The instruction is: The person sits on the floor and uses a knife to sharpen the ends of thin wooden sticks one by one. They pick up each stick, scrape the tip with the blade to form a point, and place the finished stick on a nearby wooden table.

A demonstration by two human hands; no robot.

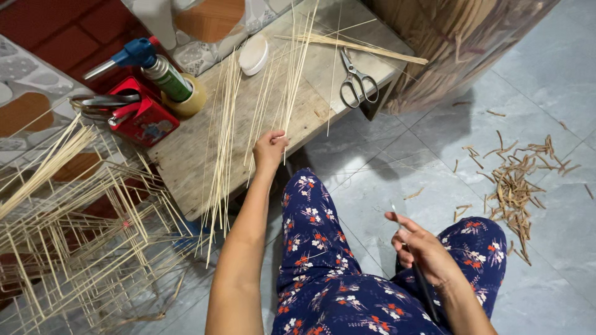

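Note:
My left hand [269, 149] reaches to the near edge of a low wooden table [186, 155] and pinches the ends of several thin bamboo sticks [292, 68] that lie fanned across it. My right hand [422, 248] hovers over my right knee, closed around a thin dark-handled tool [424, 285] whose slim tip points up. Another bundle of long sticks [222, 136] hangs over the table's front edge to the left of my left hand. My legs, in dark blue flowered trousers, fill the bottom centre.
On the table lie scissors [356, 80], a white oval object [253, 54], a tape roll [186, 102], a blue-topped gas torch [149, 62] and a red tin with pliers [139, 115]. A stick-built frame [81, 229] stands left. Bamboo scraps [515, 186] litter the tiled floor right.

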